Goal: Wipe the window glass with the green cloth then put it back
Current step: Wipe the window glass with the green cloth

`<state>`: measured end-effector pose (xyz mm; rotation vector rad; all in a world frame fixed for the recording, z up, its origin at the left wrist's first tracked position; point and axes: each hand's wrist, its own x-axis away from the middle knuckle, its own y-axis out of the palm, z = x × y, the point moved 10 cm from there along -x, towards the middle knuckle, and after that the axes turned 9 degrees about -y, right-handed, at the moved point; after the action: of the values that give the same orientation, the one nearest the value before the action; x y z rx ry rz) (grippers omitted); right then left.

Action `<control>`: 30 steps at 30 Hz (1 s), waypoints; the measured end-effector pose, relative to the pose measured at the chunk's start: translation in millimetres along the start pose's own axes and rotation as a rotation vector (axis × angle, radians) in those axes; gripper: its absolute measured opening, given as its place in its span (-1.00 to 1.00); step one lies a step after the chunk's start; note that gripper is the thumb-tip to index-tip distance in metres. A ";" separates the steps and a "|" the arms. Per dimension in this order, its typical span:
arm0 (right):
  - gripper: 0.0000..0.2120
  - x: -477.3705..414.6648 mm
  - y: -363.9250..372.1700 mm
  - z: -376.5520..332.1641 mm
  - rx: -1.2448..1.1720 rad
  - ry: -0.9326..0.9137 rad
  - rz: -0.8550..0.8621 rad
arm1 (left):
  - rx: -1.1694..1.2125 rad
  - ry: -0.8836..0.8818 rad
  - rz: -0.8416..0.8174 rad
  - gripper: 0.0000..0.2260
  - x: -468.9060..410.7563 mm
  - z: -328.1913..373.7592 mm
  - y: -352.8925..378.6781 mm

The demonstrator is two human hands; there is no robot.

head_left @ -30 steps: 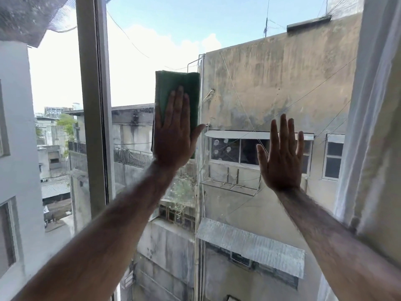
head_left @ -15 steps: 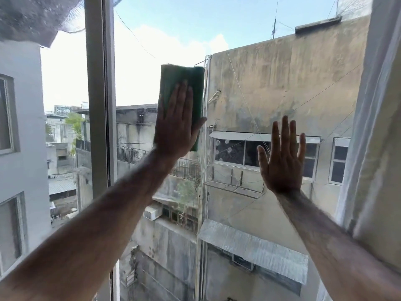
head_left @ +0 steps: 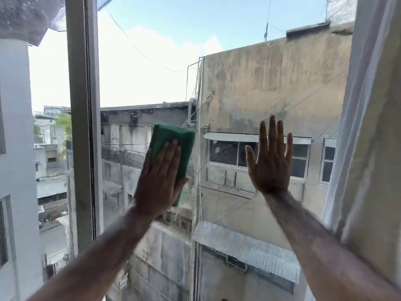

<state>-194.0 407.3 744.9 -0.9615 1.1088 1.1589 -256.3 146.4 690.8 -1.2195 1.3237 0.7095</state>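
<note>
since the earlier frame the left hand (head_left: 159, 181) has slid the green cloth (head_left: 173, 146) down the window glass (head_left: 152, 79), from level with the sky to level with the grey building across the way, while the right hand (head_left: 271, 161) has stayed spread in much the same spot. left palm is flat on the cloth, fingers straight, pinning it to the pane rather than clutching it; right hand is empty, fingers fanned, apparently braced on the glass. cloth sits mid-pane, right of the upright window frame (head_left: 83, 127). to wipe well, i'd judge even palm pressure and overlapping vertical passes matter, keeping the folded pad from bunching under the fingers. cloth looks like a thick, folded, soft rectangle with a matte nap; glass is smooth and hard, with faint streaks; a pale gauzy curtain (head_left: 368, 127) hangs at the right edge
</note>
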 end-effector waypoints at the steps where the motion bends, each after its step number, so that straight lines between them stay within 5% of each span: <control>1: -0.33 -0.2 -0.2 -0.2 0.002 -0.001 0.002 | 0.039 -0.124 0.043 -0.28 -36.9 -6.5 -9.4; 5: -0.33 -0.8 -0.1 0.6 -0.014 0.002 0.008 | 0.141 -0.311 0.133 -0.30 -127.8 18.2 -28.2; 11: -0.34 -1.3 -3.7 1.9 -0.015 -0.002 0.015 | 0.015 0.205 0.035 -0.33 -15.5 77.5 5.1; 13: -0.34 -1.4 -3.6 0.2 -0.020 -0.006 0.014 | -0.038 0.238 0.006 -0.32 21.2 54.3 8.3; 20: -0.33 0.5 -1.3 2.0 -0.014 -0.002 -0.001 | 0.129 -0.451 0.091 -0.30 -113.0 14.2 -30.8; 25: -0.33 -0.9 -3.0 3.5 -0.019 -0.003 -0.001 | 0.094 0.084 0.086 -0.34 -68.4 92.5 -6.4; 30: -0.34 2.1 -2.7 3.3 -0.010 -0.004 0.007 | 0.045 0.074 -0.012 -0.34 24.8 19.8 9.4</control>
<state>-190.8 410.5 743.6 -0.9634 1.1053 1.1725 -254.0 161.5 661.3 -1.2269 1.3852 0.6285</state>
